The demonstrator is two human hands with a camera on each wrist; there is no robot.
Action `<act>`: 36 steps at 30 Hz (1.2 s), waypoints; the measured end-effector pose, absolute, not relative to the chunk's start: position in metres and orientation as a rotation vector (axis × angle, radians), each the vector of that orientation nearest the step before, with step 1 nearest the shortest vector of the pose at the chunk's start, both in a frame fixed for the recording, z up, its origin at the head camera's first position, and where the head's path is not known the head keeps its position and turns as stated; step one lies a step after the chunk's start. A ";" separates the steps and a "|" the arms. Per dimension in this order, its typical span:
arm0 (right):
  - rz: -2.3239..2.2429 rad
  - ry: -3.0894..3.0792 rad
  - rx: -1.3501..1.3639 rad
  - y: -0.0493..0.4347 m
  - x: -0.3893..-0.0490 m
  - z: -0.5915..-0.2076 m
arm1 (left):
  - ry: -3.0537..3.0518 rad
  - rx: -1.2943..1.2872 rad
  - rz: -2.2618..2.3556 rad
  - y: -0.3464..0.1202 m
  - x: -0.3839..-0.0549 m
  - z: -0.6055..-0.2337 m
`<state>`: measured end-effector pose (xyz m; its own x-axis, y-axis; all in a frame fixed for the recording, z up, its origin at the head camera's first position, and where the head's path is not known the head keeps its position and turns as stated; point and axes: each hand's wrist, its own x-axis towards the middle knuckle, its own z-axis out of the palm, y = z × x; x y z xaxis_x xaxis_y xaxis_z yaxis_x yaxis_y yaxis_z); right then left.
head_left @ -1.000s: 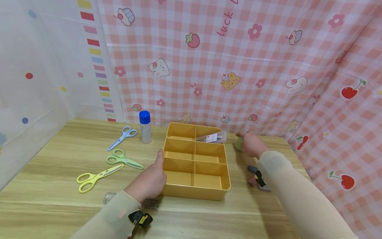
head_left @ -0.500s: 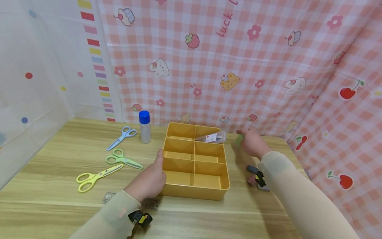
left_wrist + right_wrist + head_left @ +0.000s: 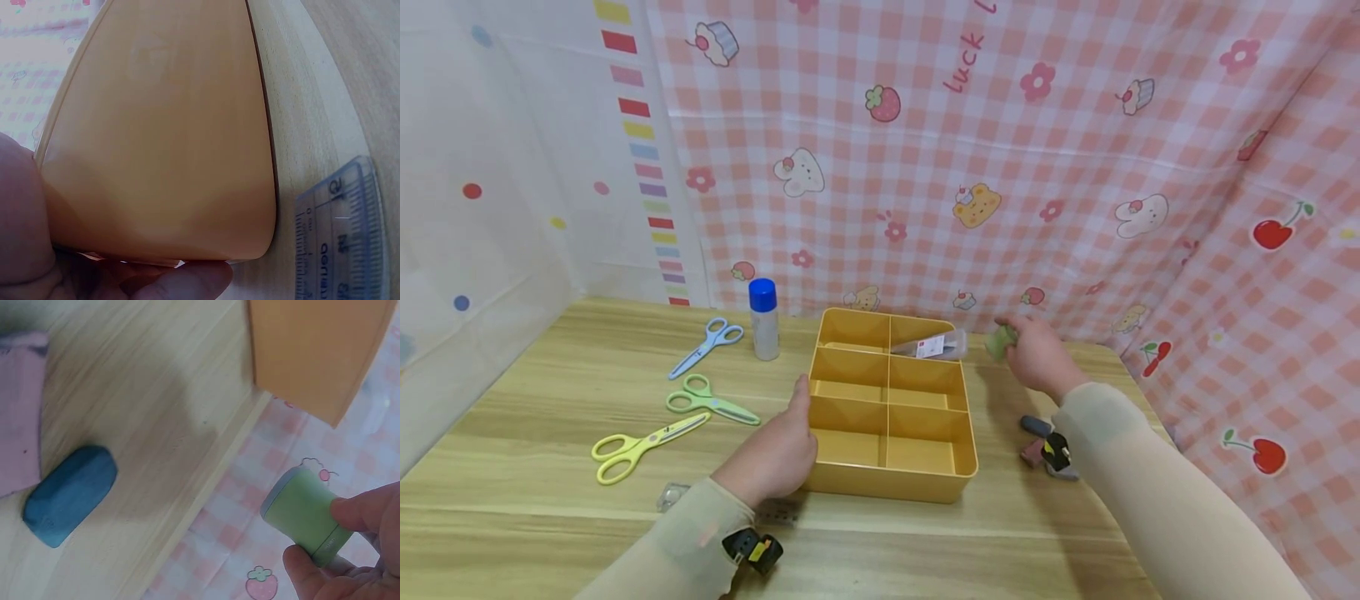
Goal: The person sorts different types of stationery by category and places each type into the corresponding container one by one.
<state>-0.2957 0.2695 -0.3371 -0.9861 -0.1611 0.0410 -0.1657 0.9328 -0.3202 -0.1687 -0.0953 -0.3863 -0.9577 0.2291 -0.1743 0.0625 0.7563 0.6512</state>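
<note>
My right hand [image 3: 1037,354] pinches a small green waisted cylinder with a grey end [image 3: 306,512] between thumb and fingertips. It is raised behind the table's right part, right of the yellow six-compartment organizer box [image 3: 887,483]. My left hand [image 3: 775,450] rests against the box's left side near the front corner, its thumb pointing up along the wall. The left wrist view shows the thumb near the rim and a fingertip by the box's corner [image 3: 250,244]. A clear plastic packet with a white label [image 3: 932,346] leans in the back right compartment.
Blue scissors [image 3: 707,346], green scissors [image 3: 715,404] and yellow scissors [image 3: 647,446] lie left of the box. A blue-capped bottle [image 3: 765,325] stands behind them. A clear ruler [image 3: 340,237] lies in front of the box. A blue-grey block [image 3: 70,495] and a pink piece [image 3: 22,412] lie below my right arm.
My right hand has raised the green cylinder from low near the table and turned it more into view. The left hand and the box have stayed in place.
</note>
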 end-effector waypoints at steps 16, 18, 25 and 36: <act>0.702 -2.917 0.226 0.261 -0.282 -0.323 | 2.724 0.246 0.984 -0.096 -0.170 -0.389; 0.729 -2.882 0.228 0.260 -0.280 -0.321 | 2.726 0.248 0.985 -0.096 -0.170 -0.389; 0.788 -2.804 0.210 0.250 -0.273 -0.317 | 2.729 0.243 0.993 -0.097 -0.169 -0.389; 0.933 -2.723 0.271 0.229 -0.264 -0.316 | 2.724 0.247 1.000 -0.096 -0.169 -0.388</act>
